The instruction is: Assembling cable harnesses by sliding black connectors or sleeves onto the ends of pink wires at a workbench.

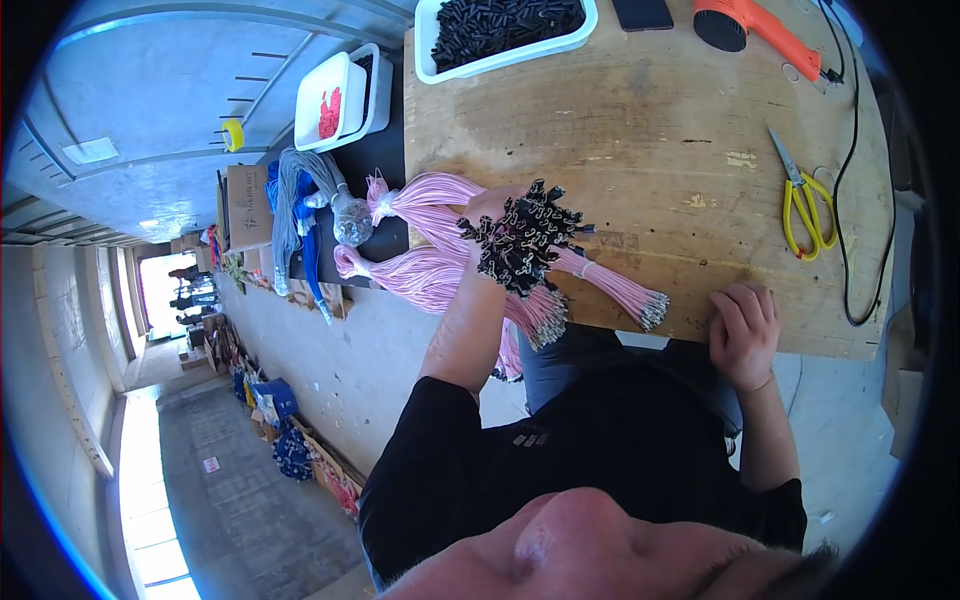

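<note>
Wires (432, 192), pink and thin, lie in tied hanks at the left of the surface (640, 130); they look light, soft and apt to slide over one another. My left grip (490, 203) comes next, seemingly closed around a bunch with black ends (530, 240), though those ends hide most of my fingers. They fan out and look small, stiff and easy to snag, so I judge the best hold to be on the strands just behind them, snug without crushing. Right of that, a tied bundle (615, 285) with pale metal tips lies near the front edge; the tips look bendable, so its tie seems safer to hold. Farther right, my right grip (745, 328) rests at the edge, loosely curled, nothing visible in it; yellow-handled scissors (805, 220) lie beyond.
</note>
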A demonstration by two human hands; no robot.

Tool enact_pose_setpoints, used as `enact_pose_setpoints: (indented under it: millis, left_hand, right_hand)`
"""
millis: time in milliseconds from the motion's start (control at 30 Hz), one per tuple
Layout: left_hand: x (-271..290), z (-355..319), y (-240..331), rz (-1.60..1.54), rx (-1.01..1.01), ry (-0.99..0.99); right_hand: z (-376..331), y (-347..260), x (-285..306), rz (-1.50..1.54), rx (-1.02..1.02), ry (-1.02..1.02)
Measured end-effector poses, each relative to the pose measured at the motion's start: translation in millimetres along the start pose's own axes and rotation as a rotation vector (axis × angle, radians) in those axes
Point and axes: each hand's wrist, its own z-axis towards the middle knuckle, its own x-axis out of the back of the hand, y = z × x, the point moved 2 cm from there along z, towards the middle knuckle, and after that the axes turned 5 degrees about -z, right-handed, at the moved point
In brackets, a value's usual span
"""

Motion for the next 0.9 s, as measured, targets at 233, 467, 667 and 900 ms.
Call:
enact_pose_setpoints:
  millis: [233,467,667,900]
  left_hand:
    - [-16,11,21,0.049,-0.142,-0.147]
    - [0,5,-2,-0.168,0.056,-0.106]
    - [-50,17,65,0.296,0.452,-0.022]
    - [-25,14,17,-0.255,0.442,0.097]
  right_hand:
    - [0,-1,-1,-0.010,0.003,-0.005]
    - [0,-2,1,-0.015,0.010,0.000]
    - [-1,0,-1,-0.034,0.003,-0.009]
    - [1,-4,-1,-0.020,0.018,0.008]
